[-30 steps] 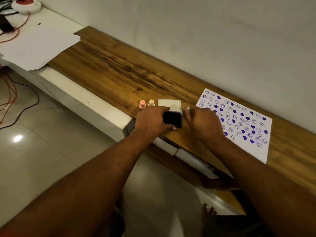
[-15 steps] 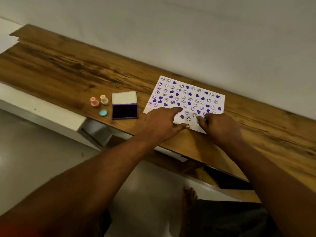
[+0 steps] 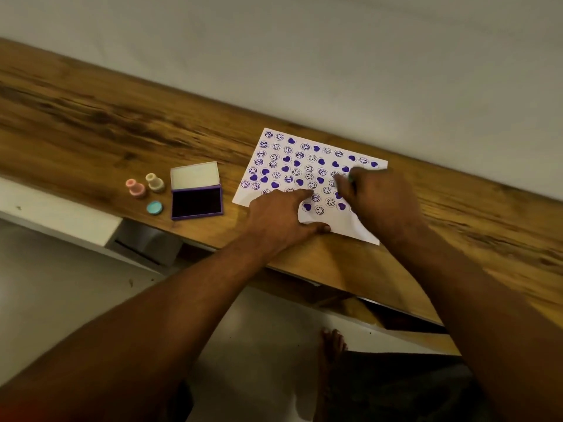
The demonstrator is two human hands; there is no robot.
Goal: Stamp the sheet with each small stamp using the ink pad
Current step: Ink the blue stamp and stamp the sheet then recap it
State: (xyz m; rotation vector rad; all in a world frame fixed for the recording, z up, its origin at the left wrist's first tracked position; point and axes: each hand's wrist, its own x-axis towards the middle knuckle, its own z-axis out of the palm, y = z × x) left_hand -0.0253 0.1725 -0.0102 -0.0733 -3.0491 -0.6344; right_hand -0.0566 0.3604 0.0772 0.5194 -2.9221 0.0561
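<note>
A white sheet (image 3: 304,153) covered with purple smiley and heart prints lies on the wooden shelf (image 3: 122,123). My left hand (image 3: 280,217) rests flat on the sheet's near left part, fingers spread. My right hand (image 3: 377,196) is closed around a small stamp, mostly hidden, pressed down on the sheet's right side. To the left stands the open purple ink pad (image 3: 196,202) with its white lid up. Beside it stand a pink stamp (image 3: 135,187) and a cream stamp (image 3: 155,181), and a teal cap (image 3: 154,207) lies in front.
A white wall (image 3: 304,56) runs right behind the shelf. A white ledge (image 3: 54,220) sits lower at the left. Below the shelf's front edge are the tiled floor and my bare foot (image 3: 332,345).
Both hands left the ink pad and moved right onto the sheet. My right hand with the stamp then shifted farther up the sheet's right side. The view panned right.
</note>
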